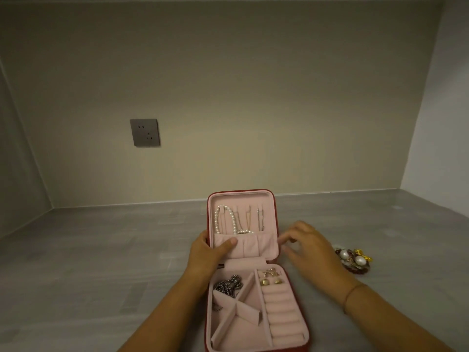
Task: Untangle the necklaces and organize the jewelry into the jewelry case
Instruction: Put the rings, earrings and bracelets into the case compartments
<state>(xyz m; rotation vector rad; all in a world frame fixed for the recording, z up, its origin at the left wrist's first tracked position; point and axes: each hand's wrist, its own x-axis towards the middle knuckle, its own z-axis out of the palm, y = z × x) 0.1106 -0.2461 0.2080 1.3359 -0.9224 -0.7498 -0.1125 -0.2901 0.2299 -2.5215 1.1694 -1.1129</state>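
Jewelry case (275,252) stands open low in the centre of the frame, on a grey table (101,262), its lid upright. Left hand (206,252) grips the left edge of the lid, the thumb pressed on the pink pocket. Right hand (308,246) is at the right edge of the lid, fingers apart and holding nothing. A pearl necklace (224,219) hangs in the lid beside thin chains (248,218). In the base, a dark chain (228,285) lies in the upper left compartment and gold earrings (271,279) above the ring rolls. More jewelry (354,259) lies on the table at the right.
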